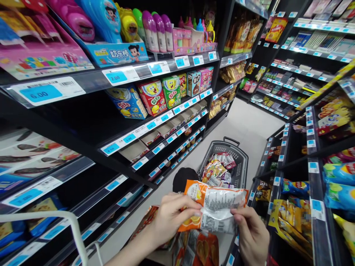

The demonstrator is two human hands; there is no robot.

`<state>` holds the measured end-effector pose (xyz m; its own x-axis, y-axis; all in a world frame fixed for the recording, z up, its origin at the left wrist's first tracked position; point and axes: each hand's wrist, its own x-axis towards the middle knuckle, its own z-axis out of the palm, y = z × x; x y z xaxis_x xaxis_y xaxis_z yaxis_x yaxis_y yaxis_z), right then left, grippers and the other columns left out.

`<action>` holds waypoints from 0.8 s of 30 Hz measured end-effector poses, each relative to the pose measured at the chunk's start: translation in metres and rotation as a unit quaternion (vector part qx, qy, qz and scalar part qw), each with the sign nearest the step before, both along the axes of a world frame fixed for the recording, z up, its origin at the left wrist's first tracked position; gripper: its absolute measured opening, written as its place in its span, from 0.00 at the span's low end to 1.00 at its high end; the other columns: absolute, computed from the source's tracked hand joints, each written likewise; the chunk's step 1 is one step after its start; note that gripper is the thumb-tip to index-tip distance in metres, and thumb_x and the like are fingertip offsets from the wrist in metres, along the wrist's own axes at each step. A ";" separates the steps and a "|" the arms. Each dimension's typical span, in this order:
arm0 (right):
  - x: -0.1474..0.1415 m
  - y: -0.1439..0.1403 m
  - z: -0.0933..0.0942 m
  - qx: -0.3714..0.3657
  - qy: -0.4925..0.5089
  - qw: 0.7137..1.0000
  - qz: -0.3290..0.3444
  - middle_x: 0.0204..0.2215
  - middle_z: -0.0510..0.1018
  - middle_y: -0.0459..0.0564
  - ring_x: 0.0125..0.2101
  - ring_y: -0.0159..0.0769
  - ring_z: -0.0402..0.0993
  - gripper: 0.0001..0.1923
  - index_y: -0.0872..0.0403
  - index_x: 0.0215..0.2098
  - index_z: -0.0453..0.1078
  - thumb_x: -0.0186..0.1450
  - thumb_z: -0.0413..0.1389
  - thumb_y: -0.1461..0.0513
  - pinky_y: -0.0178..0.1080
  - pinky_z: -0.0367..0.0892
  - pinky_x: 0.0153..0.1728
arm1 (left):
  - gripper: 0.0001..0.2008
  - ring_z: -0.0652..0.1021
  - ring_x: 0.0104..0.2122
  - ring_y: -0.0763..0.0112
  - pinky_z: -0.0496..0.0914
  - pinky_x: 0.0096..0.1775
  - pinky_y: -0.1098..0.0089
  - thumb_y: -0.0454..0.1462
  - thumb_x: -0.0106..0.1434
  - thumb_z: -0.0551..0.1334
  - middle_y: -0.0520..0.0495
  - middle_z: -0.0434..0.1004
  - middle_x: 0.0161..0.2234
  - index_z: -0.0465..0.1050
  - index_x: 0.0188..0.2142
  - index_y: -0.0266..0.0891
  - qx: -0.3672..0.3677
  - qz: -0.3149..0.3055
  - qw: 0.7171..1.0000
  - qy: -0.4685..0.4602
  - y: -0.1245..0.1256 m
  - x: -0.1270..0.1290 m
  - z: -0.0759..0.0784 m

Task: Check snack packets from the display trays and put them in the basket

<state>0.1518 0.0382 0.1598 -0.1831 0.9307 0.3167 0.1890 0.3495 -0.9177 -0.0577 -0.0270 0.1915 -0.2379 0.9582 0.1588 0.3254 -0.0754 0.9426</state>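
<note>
An orange and silver snack packet is stretched between my two hands, its printed back turned up toward me. My left hand pinches it at the left part, thumb and fingers closed near the orange end. On the other side, my right hand grips the lower right of the packet between thumb and fingers. Below the packet lie red and brown packages, partly covered by my hands. Beyond it, a grey shopping basket on the floor holds several colourful snack packets.
Black shelves with price tags line the left side, carrying boxed snacks and toy-shaped sweets. Bagged snacks fill the shelves at right. A dark rounded object sits left of the basket. A white rail crosses the lower left. Pale floor runs between the shelves.
</note>
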 end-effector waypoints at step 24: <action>0.030 0.003 -0.030 -0.345 0.091 0.934 0.012 0.18 0.75 0.47 0.17 0.33 0.67 0.20 0.54 0.28 0.79 0.46 0.69 0.47 0.32 0.64 0.18 | 0.13 0.80 0.26 0.65 0.72 0.28 0.70 0.39 0.52 0.68 0.42 0.82 0.32 0.77 0.36 0.34 -0.271 -0.069 0.872 -0.402 0.007 0.005 -0.019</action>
<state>0.1822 0.0411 0.1297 -0.2073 0.9209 -0.3301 0.0078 -0.3359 -0.9419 -0.0531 -0.0204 0.1729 0.0595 0.8694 -0.4906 -0.4338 0.4652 0.7717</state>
